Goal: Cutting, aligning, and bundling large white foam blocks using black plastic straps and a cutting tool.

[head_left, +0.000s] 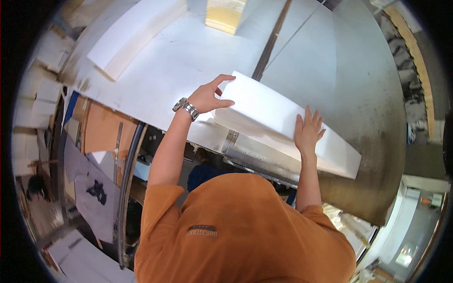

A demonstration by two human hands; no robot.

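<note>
A long white block [271, 101], with smooth faces and straight edges, lies at a slant on the metal table. Whether it is foam or stacked sheets I cannot tell. My left hand [208, 95], with a steel watch at the wrist, grips the block's left end, fingers curled at the far corner and thumb at the near edge. Toward the block's right end my right hand [309, 132] rests on its top, fingers spread and pointing away from me. The palm side of both hands is hidden.
A dark slot [271, 45] runs across the metal table [188, 61] beyond the block. Another long white piece [130, 40] lies at the far left, near a yellow block [225, 16]. A toothed metal strip [257, 166] lines the table's near edge.
</note>
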